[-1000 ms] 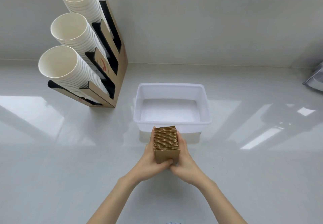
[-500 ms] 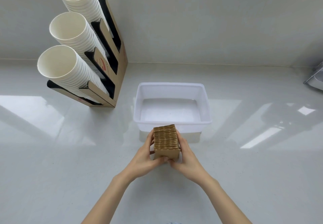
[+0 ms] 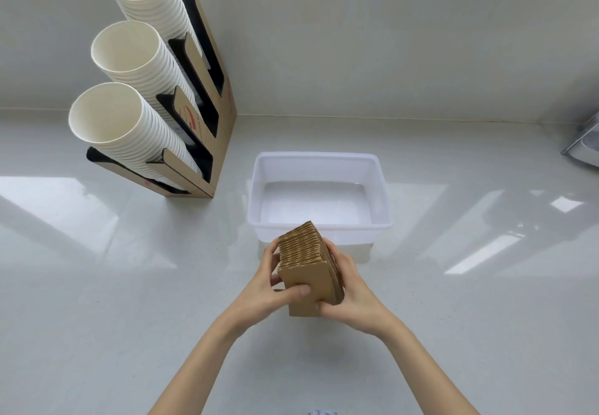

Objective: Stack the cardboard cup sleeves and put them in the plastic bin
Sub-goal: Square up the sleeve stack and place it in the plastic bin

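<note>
A thick stack of brown corrugated cardboard cup sleeves (image 3: 306, 260) is held on edge above the counter, just in front of the plastic bin. My left hand (image 3: 267, 288) grips its left side with the thumb on the front face. My right hand (image 3: 351, 288) grips its right side and lower corner. The stack is tilted, its top leaning toward the bin. The translucent white plastic bin (image 3: 381, 188) stands behind the stack with nothing inside.
A cardboard cup holder (image 3: 207, 142) with three slanted rows of white paper cups (image 3: 110, 123) stands at the back left. A wall runs along the back of the glossy white counter. A metal object (image 3: 583, 145) shows at the right edge.
Both hands have lifted the stack slightly and tilted and turned it, so its front face now shows more. The bin has not moved.
</note>
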The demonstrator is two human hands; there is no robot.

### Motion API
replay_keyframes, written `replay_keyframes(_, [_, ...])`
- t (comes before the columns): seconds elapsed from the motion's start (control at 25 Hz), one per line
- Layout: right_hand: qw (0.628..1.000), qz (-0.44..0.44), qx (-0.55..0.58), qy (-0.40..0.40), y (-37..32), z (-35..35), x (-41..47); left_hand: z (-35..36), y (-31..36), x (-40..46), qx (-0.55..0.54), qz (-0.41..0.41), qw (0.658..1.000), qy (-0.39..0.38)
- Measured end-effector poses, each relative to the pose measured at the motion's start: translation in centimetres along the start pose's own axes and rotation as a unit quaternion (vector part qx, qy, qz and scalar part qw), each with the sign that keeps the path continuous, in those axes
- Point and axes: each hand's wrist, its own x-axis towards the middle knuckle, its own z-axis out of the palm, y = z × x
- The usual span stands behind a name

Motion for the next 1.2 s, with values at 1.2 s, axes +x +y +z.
replay_keyframes(1.2, [0.994, 0.047, -0.097, -0.019, 1.8, -0.8, -0.3, -3.7, -3.4, -0.5, 0.267, -0.037, 0.963, 0.009])
